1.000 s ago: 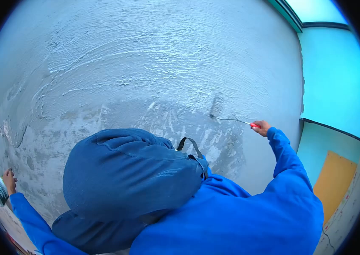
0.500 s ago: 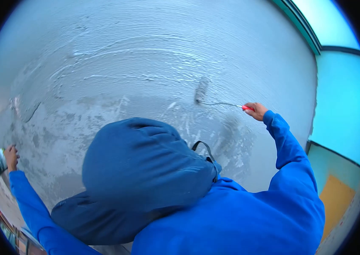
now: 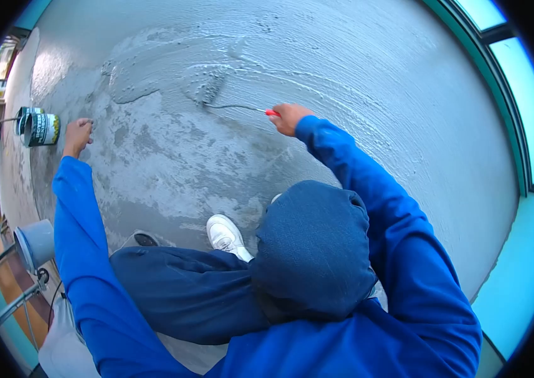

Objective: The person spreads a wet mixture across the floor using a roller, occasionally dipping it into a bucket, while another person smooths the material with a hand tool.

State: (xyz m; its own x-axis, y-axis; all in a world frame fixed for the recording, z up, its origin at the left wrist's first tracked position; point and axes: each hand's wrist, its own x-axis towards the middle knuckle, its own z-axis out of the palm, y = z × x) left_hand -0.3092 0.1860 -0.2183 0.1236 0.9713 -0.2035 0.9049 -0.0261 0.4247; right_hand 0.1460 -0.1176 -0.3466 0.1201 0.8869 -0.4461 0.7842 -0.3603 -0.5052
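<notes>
The right hand (image 3: pixel 289 120) is closed on the red handle (image 3: pixel 272 113) of a paint roller (image 3: pixel 213 85). The left hand (image 3: pixel 78 135) is well apart from it, fingers curled, just beside a labelled bucket (image 3: pixel 43 129); whether it grips anything I cannot tell. The roller lies out ahead of the right hand, its sleeve blurred against the wet grey coating (image 3: pixel 292 75) on the floor.

The roller looks light to steer, though a soaked sleeve will probably weigh down its far end. The thin bent wire between handle and sleeve should be fairly stiff, perhaps with a little spring; the red handle is the place to hold, as the sleeve is likely soft, slick and messy. The bucket seems stiff-walled and, if well filled, would be heavier – best lifted by its rim or from below.

The coating is glossy and thick, raised into long curved ridges and small lumps. Nearer the body it gives way to a patchy, scuffed grey surface (image 3: pixel 172 157), flatter and duller. A long stick (image 3: pixel 2 121) slants out of the bucket.

Farther out are a white shoe (image 3: pixel 224 233), dark cloth trousers (image 3: pixel 185 290), a pale, smooth-sided pail (image 3: pixel 35 244) and – along the right – a straight green frame (image 3: pixel 511 120).
</notes>
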